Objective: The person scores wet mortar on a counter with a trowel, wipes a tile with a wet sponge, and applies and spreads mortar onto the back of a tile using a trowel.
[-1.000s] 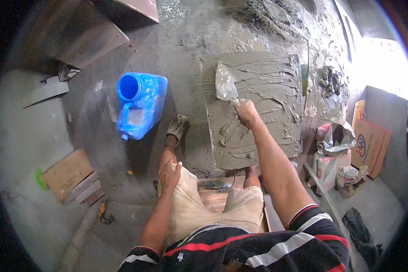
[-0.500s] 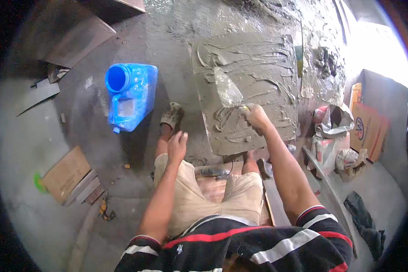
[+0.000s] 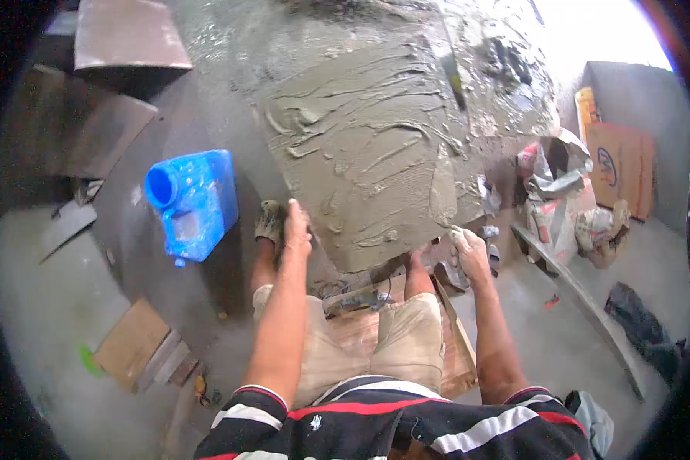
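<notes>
A large flat tile point(image 3: 360, 161) lies in front of me, its top coated with wet grey mortar in ridges and swirls. My right hand point(image 3: 469, 251) is closed around the handle of a trowel point(image 3: 442, 192), at the tile's near right part. Mortar covers the blade, which rests on or just over the coat. Beside the tile's left edge is my left hand point(image 3: 298, 230), fingers stretched forward and holding nothing visible. Whether its fingertips touch the edge I cannot tell.
A blue plastic jug point(image 3: 199, 203) stands on the left. Cardboard point(image 3: 130, 337) and tile pieces point(image 3: 130, 38) lie beyond it. To the right are a torn bag point(image 3: 556, 207), a cardboard box point(image 3: 621, 165), a long metal bar point(image 3: 583, 307) and a dark cloth point(image 3: 644, 322).
The trowel has moved from the tile's middle to its near right side, its blade now mortar-covered. My left hand has moved forward to the tile's left edge. The view has shifted.
</notes>
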A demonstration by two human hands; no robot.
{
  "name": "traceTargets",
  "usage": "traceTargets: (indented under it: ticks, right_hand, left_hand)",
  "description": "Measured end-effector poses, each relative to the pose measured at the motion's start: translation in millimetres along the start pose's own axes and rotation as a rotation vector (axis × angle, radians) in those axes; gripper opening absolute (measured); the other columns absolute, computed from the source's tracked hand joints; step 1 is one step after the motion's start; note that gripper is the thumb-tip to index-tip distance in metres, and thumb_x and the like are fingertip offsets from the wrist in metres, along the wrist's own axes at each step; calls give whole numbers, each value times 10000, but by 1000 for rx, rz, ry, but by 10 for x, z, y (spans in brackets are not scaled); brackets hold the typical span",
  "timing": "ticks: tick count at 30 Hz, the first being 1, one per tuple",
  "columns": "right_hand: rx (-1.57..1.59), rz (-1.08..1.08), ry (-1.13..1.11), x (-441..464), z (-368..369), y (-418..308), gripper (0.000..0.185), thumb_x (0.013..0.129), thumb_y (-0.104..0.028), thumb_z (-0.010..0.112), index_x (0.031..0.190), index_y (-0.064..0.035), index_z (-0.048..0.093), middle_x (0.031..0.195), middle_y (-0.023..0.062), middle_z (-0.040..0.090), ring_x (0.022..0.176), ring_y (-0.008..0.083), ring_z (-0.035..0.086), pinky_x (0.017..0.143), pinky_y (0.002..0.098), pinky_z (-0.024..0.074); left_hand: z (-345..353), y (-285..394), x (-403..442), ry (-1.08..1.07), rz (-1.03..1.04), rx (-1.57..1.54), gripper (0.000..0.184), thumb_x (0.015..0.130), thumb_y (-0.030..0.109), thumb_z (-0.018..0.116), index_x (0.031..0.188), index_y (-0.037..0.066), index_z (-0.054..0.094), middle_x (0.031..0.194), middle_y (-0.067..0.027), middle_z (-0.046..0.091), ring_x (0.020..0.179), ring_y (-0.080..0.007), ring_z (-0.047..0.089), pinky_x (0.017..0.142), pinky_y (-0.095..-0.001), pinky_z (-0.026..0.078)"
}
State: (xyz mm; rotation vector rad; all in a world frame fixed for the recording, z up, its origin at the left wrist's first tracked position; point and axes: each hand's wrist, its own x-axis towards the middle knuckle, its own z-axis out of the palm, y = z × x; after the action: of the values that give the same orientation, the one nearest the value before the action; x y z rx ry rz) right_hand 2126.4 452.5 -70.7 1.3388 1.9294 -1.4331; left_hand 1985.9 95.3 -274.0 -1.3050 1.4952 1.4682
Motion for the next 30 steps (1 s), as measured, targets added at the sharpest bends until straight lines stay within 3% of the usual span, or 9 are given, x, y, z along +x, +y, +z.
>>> traceTargets:
  ticks: [3, 5, 7, 8, 12, 15, 22, 24, 30]
  right_hand:
    - [46, 17, 43, 59, -201, 222, 280, 1003, -264, 597, 1099, -22, 700, 706, -19, 564, 582, 68, 500, 522, 254, 420]
    - [60, 20, 89, 77, -282, 262, 283, 1002, -263, 600, 1104, -18, 697, 714, -9, 575, 575, 72, 503, 517, 260, 420]
    - [-160, -138, 126, 185, -379, 527, 324, 993, -268, 568, 1125, 2, 691, 817, 131, 682, 718, 240, 650, 666, 360, 525]
    - [-314, -276, 127, 221, -428, 634, 337, 982, -277, 573, 1135, -3, 697, 958, 196, 710, 869, 347, 676, 791, 415, 532]
    - [-412, -176, 160, 369, -578, 650, 326, 974, -309, 565, 1112, -58, 719, 1034, 228, 697, 973, 415, 660, 846, 477, 521]
    - [-537, -302, 219, 766, -606, 1057, 324, 979, -324, 554, 1075, -60, 716, 1021, 230, 696, 988, 429, 652, 856, 486, 518]
    - [-571, -66, 173, 859, -508, 1008, 341, 951, -365, 580, 1014, -45, 680, 1027, 217, 707, 1015, 433, 658, 880, 524, 524]
    - [-579, -30, 164, 674, -465, 1088, 358, 921, -395, 613, 1005, -56, 690, 994, 215, 716, 983, 439, 669, 858, 525, 535]
    - [-484, 246, 131, 26, -539, 1654, 427, 861, -424, 664, 1035, -34, 690, 992, 256, 708, 982, 445, 672, 855, 520, 535]
  left_hand:
    - [-26, 214, 422, -12, -6, -1, 642, 890, 772, 502, 1088, 177, 640, 918, 12, 602, 806, -119, 557, 629, -331, 411]
    - [2, 437, 457, -50, 12, 1, 981, 850, 828, 484, 1477, 74, 447, 1430, -119, 536, 1298, -256, 502, 967, -488, 402]
    - [62, 681, 288, -181, 38, -17, 1187, 822, 862, 468, 1614, 44, 131, 1674, -170, 199, 1520, -352, 219, 1139, -553, 200]
    - [74, 710, 373, -157, 43, -17, 1147, 840, 843, 459, 1600, 33, 171, 1657, -187, 236, 1509, -364, 247, 1140, -576, 211]
    - [37, 659, 509, -164, 82, 40, 1124, 852, 839, 438, 1597, 32, 194, 1650, -177, 267, 1511, -345, 256, 1136, -576, 230]
    - [56, 398, 365, -95, 140, 112, 1121, 863, 831, 438, 1591, 11, 205, 1638, -185, 292, 1468, -335, 353, 1137, -551, 226]
    - [-84, -381, 102, -105, -4, 240, 1157, 847, 857, 431, 1594, 9, 184, 1655, -178, 260, 1489, -342, 317, 1110, -519, 252]
    - [-96, -603, 121, -19, -39, 230, 1033, 864, 821, 467, 1544, 55, 335, 1543, -136, 443, 1382, -296, 453, 955, -427, 386]
    - [-272, -1215, -29, -25, -148, 257, 903, 852, 820, 489, 1369, 79, 466, 1383, -74, 555, 1223, -258, 549, 753, -351, 380]
